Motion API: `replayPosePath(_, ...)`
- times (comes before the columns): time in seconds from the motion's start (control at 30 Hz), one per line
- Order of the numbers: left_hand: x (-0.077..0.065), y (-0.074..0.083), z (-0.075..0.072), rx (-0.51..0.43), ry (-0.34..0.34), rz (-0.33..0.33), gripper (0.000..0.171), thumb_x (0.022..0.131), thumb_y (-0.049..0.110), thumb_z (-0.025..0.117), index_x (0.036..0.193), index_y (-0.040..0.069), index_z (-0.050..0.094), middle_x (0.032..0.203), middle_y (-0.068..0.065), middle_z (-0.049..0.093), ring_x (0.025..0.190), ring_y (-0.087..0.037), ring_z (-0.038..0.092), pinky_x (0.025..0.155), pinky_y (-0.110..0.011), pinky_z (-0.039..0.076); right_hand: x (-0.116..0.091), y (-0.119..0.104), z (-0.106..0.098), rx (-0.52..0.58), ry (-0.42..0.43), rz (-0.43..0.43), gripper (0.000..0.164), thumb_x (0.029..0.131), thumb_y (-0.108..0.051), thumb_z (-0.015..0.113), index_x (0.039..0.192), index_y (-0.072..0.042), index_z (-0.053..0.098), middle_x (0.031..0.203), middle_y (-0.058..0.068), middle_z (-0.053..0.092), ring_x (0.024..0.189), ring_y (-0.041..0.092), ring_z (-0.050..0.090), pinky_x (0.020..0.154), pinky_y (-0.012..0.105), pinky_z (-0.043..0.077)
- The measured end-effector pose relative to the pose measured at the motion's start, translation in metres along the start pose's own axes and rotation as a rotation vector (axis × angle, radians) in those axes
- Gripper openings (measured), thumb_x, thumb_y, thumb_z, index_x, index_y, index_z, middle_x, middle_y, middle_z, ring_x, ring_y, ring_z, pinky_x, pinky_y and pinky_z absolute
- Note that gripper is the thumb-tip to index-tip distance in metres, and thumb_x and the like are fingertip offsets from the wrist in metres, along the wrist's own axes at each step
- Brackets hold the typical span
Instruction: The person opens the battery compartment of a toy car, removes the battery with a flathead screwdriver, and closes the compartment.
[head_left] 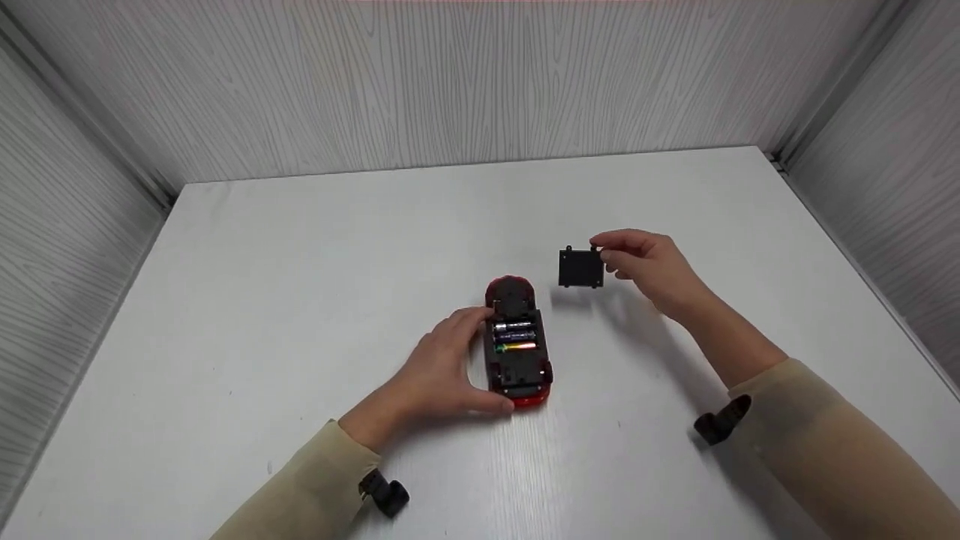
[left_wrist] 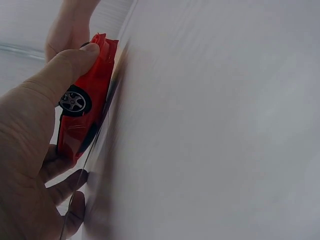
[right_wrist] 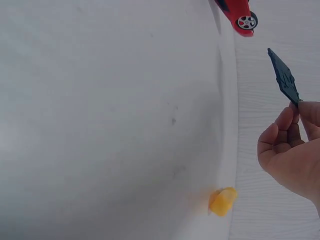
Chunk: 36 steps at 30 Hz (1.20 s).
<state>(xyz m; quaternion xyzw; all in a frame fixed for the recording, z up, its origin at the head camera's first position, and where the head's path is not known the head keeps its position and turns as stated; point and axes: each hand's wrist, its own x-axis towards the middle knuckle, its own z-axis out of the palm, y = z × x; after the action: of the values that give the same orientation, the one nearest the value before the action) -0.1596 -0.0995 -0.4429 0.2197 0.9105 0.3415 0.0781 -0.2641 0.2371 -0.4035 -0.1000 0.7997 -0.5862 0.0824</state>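
A red toy car (head_left: pixel 531 401) lies upside down on the table, its black underside facing up. Several batteries (head_left: pixel 516 336) show side by side in its uncovered compartment. My left hand (head_left: pixel 442 367) grips the car from the left, thumb at the near end and fingers toward the far end; the left wrist view shows the car's red side (left_wrist: pixel 95 80) and one wheel. To the right, my right hand (head_left: pixel 656 270) pinches a small black battery cover (head_left: pixel 581 268) by its edge. The cover is held above the table, apart from the car, and appears tilted in the right wrist view.
The white table (head_left: pixel 315 247) is bounded by grey wood-grain panels (head_left: pixel 450 82) at the back and sides. A small yellow object (right_wrist: pixel 222 201) appears low in the right wrist view; its kind is unclear. Both sleeves carry black straps with a small device.
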Motion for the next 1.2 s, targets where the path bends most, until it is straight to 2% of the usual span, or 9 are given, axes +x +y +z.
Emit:
replayPosePath(0.17,0.000,-0.003,0.001,-0.003,0.006,0.000,0.122,0.066,0.062,0.095,0.163,0.017,0.037,0.163,0.002,0.043,0.148,-0.018,0.040,0.119,-0.048,0.034,0.010,0.004,-0.005,-0.041,-0.010,0.028,0.035,0.106,-0.015,0.064,0.138,0.000,0.067,0.126,0.004,0.070,0.105,0.018,0.064,0.097,0.037,0.054)
replayPosePath(0.43,0.001,-0.008,0.000,-0.006,0.015,0.002,0.121,0.066,0.062,0.094,0.162,0.017,0.038,0.162,0.003,0.043,0.147,-0.016,0.041,0.119,-0.048,0.035,0.030,0.012,-0.007,-0.104,-0.049,0.062,0.036,0.108,-0.016,0.062,0.140,-0.001,0.066,0.135,0.011,0.066,0.110,0.022,0.062,0.094,0.029,0.054)
replayPosePath(0.9,0.001,-0.009,-0.001,-0.011,0.028,0.017,0.122,0.066,0.062,0.095,0.163,0.016,0.038,0.162,0.002,0.043,0.149,-0.017,0.040,0.119,-0.049,0.034,0.044,0.016,-0.004,-0.061,-0.058,0.128,0.038,0.109,-0.013,0.059,0.144,0.001,0.062,0.138,0.017,0.063,0.108,0.021,0.063,0.097,0.033,0.055)
replayPosePath(1.2,0.000,-0.010,-0.001,-0.005,0.027,0.013,0.122,0.066,0.063,0.095,0.163,0.016,0.038,0.162,0.002,0.043,0.148,-0.017,0.040,0.118,-0.049,0.035,0.050,0.025,-0.003,-0.050,-0.034,0.178,0.039,0.109,-0.012,0.057,0.147,0.000,0.060,0.142,0.018,0.061,0.111,0.023,0.062,0.094,0.031,0.054)
